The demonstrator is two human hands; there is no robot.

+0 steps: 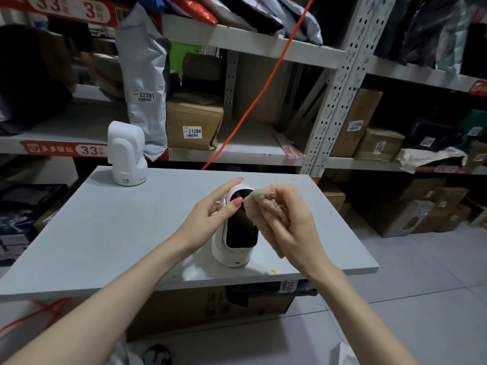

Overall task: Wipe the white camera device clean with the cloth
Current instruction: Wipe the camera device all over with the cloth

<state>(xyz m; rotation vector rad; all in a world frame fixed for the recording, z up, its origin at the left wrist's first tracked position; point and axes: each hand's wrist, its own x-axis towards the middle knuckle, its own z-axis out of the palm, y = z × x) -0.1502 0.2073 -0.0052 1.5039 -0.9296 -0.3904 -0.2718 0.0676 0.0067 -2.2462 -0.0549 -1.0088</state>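
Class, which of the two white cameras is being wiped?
The near camera, held by the left hand; the right hand presses the cloth on it.

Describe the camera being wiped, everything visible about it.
The camera is smooth white plastic with a rounded top, a glossy black front panel and a round base. It stands upright on the grey table, near the front edge. The left hand grips its upper left side, thumb on the panel. The right hand presses a pinkish cloth against its upper right.

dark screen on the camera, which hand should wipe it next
Right hand: it already holds the cloth bunched against the white camera beside the dark screen. The left hand is busy steadying the camera's top.
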